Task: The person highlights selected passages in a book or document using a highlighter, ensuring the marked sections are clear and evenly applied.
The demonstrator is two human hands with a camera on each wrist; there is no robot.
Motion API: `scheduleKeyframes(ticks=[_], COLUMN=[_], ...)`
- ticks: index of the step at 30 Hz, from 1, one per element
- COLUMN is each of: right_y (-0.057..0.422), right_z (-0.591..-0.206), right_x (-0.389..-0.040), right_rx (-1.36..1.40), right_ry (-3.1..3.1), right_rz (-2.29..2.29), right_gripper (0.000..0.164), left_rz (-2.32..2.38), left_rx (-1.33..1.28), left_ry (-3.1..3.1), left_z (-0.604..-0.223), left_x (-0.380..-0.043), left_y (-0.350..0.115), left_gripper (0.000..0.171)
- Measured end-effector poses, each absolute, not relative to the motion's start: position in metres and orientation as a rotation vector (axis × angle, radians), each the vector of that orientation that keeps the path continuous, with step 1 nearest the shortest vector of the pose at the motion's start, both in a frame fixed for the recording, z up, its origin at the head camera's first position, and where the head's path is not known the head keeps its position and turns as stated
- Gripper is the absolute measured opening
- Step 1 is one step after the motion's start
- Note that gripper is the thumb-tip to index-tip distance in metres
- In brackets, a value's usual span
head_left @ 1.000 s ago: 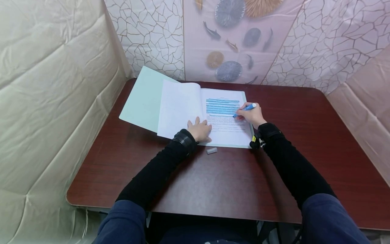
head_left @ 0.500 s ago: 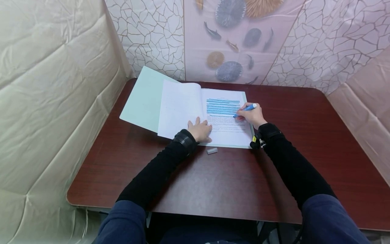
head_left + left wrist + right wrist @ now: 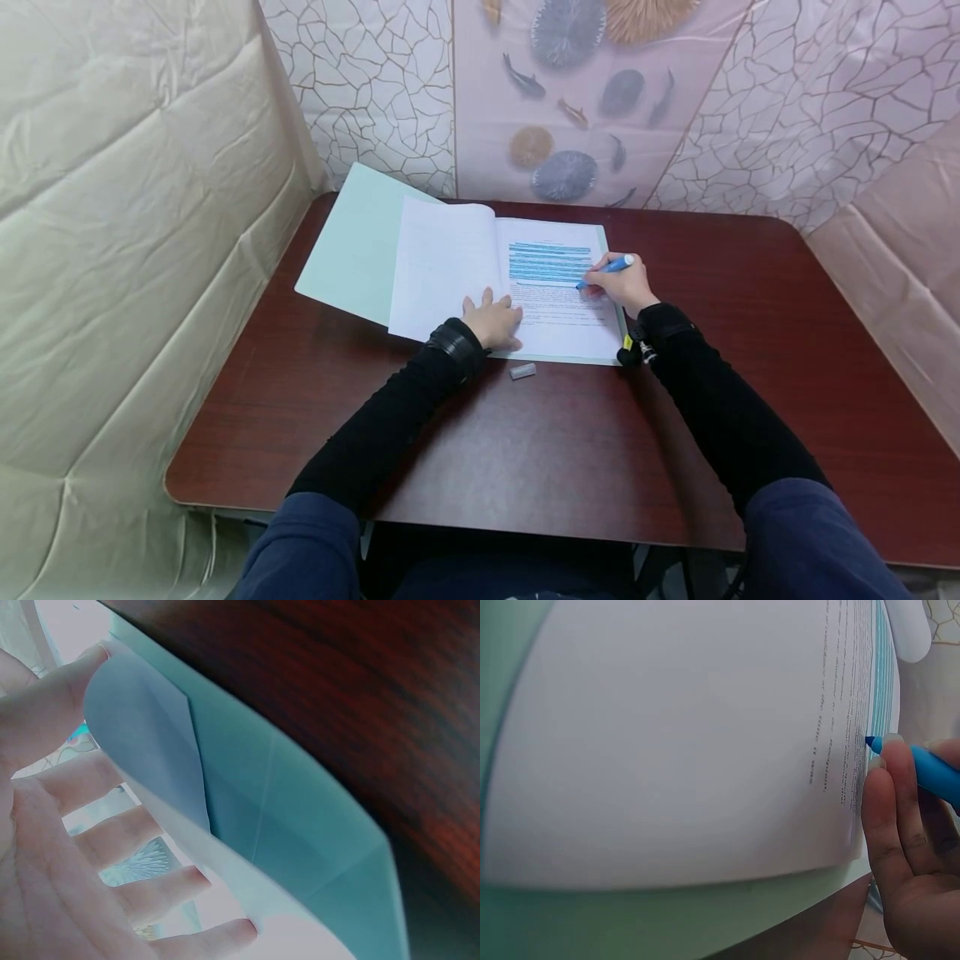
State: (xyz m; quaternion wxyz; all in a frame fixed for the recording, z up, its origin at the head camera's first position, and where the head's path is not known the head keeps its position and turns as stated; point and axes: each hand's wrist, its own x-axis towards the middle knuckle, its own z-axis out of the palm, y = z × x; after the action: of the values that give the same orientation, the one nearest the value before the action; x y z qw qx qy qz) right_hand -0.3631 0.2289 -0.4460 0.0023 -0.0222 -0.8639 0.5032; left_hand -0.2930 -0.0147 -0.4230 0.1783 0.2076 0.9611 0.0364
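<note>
My right hand (image 3: pixel 628 283) pinches a blue highlighter (image 3: pixel 932 771), its tip down at the printed page (image 3: pixel 558 321) just under a block of blue highlighted lines (image 3: pixel 550 262). In the right wrist view the tip (image 3: pixel 871 740) meets the text beside the coloured stripes. My left hand (image 3: pixel 491 322) rests with fingers spread across the lower inner part of the open pages, near the fold. The turned-over white sheet (image 3: pixel 442 258) and the pale green cover (image 3: pixel 352 242) lie to the left. In the left wrist view the straight fingers of that hand (image 3: pixel 82 847) lie along the curved paper.
A small grey cap (image 3: pixel 522 371) lies on the dark red-brown table (image 3: pixel 555 450) just in front of the document's lower edge. Beige cloth (image 3: pixel 127 250) hangs at the left, and a patterned backdrop (image 3: pixel 570 108) stands behind the table.
The highlighter's tip has crept very slightly to the right along the line under the highlighted block. My left hand stays in place on the pages.
</note>
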Motion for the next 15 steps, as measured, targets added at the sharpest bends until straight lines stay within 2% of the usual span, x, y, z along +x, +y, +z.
scheduleKeyframes(ticks=[15], right_y=[0.2315], right_z=[-0.4454], right_x=[-0.3629], right_rx=[-0.071], right_ry=[-2.712], right_rz=[1.573], right_gripper=[0.014], left_rz=[0.114], left_rx=[0.594], left_ry=[2.717], left_z=[-0.4244], left_x=[-0.2936], left_y=[-0.0151], left_gripper=[0.065])
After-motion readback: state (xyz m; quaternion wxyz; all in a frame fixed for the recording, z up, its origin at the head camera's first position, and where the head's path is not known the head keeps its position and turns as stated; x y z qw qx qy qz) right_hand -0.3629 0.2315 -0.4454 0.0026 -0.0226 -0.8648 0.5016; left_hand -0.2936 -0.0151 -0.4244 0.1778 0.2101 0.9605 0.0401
